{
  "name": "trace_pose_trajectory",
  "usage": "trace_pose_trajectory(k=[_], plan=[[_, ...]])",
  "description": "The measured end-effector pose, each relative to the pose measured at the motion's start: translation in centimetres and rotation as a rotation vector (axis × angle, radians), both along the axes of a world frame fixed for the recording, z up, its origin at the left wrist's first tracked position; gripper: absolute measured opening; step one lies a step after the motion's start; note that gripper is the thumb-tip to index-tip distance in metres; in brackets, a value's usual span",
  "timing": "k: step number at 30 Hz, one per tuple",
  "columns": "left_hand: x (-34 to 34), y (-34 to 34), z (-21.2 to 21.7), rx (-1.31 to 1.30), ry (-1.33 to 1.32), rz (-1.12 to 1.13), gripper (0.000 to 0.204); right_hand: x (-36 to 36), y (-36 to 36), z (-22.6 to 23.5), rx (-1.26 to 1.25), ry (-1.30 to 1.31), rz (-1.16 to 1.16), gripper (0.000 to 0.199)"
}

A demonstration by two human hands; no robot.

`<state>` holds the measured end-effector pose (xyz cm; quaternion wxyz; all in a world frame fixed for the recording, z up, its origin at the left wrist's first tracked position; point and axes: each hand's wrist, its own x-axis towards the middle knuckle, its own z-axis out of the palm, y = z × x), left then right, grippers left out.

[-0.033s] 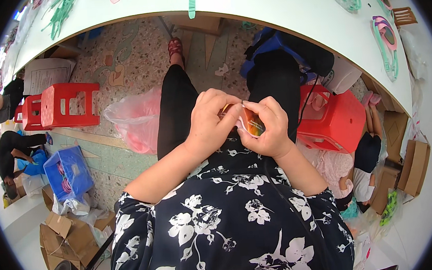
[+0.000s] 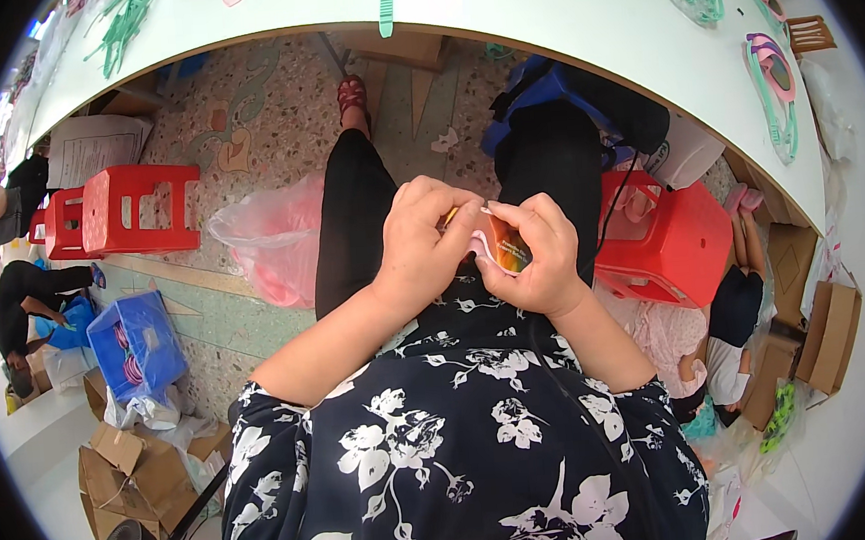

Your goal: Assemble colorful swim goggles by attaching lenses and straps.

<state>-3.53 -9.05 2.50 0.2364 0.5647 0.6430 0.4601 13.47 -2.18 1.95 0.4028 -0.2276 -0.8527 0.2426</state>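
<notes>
Above my lap, both hands grip a pair of swim goggles with shiny orange lenses (image 2: 506,246) and a pale pinkish edge. My left hand (image 2: 416,237) is closed on the left side, thumb and index finger pinching near the middle; its fingers hide most of that lens. Closed round the other side is my right hand (image 2: 542,255), its index finger at the top edge and its thumb below. More of the orange lens shows beside the right fingers. No strap can be made out on the held goggles.
A white table (image 2: 264,9) curves across the front, bearing mint-green straps (image 2: 117,29) and pink-framed goggles (image 2: 772,81). Red stools (image 2: 137,208) stand left and right (image 2: 666,244). A pink plastic bag (image 2: 275,241), a blue crate (image 2: 137,346) and cardboard boxes (image 2: 131,482) lie around; other people sit nearby.
The goggles' left side has turned slightly under my left fingers, so less of that lens shows. My hands otherwise hold the same place.
</notes>
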Motion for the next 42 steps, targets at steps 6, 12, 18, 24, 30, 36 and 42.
trace_pose_trajectory(k=[6, 12, 18, 24, 30, 36, 42], plan=[[-0.2, 1.1, 0.0, -0.277, -0.777, 0.183, 0.021, 0.1, 0.0, 0.2, -0.085, 0.027, -0.052, 0.045], [-2.7, -0.3, -2.8, 0.069, -0.765, 0.421, 0.026, 0.7, 0.5, -0.6, -0.259, 0.155, -0.204, 0.047], [1.4, 0.3, 0.2, -0.265, -1.264, -0.204, 0.052, -0.1, 0.3, -0.7, -0.302, 0.147, -0.195, 0.056], [3.3, 2.9, -1.7, -0.225, -1.411, -0.104, 0.037, -0.4, -0.2, -0.3, -0.331, 0.111, -0.216, 0.053], [1.8, 2.5, -3.0, -0.326, -1.15, -0.07, 0.038, 0.4, 2.2, 0.0, -0.189, -0.017, -0.221, 0.061], [1.6, 2.8, -3.3, -0.336, -1.068, -0.202, 0.047, -0.8, 4.8, 1.4, -0.461, -0.008, 0.036, 0.05], [0.7, 2.6, -4.4, -0.332, -1.146, -0.188, 0.044, -1.9, 6.4, 2.0, -0.489, -0.078, 0.099, 0.048]])
